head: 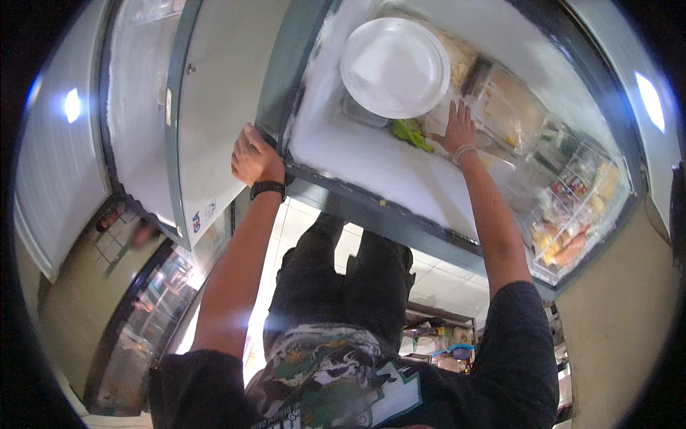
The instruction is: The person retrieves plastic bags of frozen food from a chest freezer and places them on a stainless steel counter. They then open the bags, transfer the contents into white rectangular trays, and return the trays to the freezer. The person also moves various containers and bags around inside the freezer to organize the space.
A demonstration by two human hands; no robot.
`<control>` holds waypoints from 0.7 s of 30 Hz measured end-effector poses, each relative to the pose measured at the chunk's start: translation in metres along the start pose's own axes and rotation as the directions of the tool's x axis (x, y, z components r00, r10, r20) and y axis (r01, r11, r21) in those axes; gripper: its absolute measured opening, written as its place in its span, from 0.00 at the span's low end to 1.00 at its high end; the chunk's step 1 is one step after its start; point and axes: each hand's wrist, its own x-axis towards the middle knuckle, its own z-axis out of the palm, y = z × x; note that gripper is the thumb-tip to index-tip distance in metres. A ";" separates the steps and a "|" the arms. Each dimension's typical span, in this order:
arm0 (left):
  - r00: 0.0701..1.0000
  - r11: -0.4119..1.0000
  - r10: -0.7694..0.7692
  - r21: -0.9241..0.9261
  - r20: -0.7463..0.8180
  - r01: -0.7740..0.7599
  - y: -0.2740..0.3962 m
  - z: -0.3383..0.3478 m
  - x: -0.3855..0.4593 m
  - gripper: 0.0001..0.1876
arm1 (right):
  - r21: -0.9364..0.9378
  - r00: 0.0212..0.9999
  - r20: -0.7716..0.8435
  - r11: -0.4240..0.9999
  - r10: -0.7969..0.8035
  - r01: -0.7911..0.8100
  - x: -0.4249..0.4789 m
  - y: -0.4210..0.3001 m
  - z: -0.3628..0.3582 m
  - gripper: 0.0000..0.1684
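Observation:
A chest freezer (343,185) with frosted inner walls stands before me, uncovered. My left hand (257,156), with a black watch at the wrist, is curled over the dark rim at its near left corner. Inside, my right hand (460,128) reaches down with fingers stretched out over clear plastic wrapping; its fingertips partly hide what lies beneath. Just left of that hand is a bright green leafy-looking item (410,134). A round white lid or plate (395,67) lies further in, above a clear container (364,110). To the right sits a clear tub of pale food (509,102).
A white wire basket (579,209) with several bagged foods hangs at the freezer's right end. Another frosted freezer (142,107) stands open at the left. Behind me is a shelf rack (445,338) with goods. White tiles (429,273) cover the floor.

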 end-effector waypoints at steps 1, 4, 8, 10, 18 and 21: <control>1.000 1.000 0.005 -0.002 -0.005 -0.005 -0.001 0.001 0.001 0.29 | -0.055 0.997 0.073 0.998 0.012 -0.007 0.019 -0.004 0.011 0.70; 1.000 0.999 0.017 -0.046 -0.013 -0.018 -0.007 0.002 0.000 0.28 | -0.200 0.960 0.245 0.976 0.138 -0.089 0.040 -0.013 0.040 0.67; 1.000 0.997 0.025 -0.069 -0.020 -0.026 0.001 0.002 0.000 0.28 | -0.145 0.927 0.289 0.968 0.238 -0.203 0.050 0.015 0.103 0.53; 1.000 0.996 0.020 -0.090 -0.008 -0.020 0.000 0.003 0.001 0.28 | -0.085 0.923 0.357 0.989 0.142 -0.119 0.043 0.039 0.107 0.48; 1.000 0.999 0.005 -0.037 -0.003 -0.005 -0.004 0.003 -0.001 0.31 | -0.028 0.995 -0.089 0.998 0.055 -0.058 0.022 0.118 0.085 0.40; 1.000 0.998 -0.006 -0.062 0.008 0.006 -0.006 0.004 0.000 0.31 | -0.128 0.978 -0.126 0.980 -0.167 0.151 0.026 0.088 0.075 0.38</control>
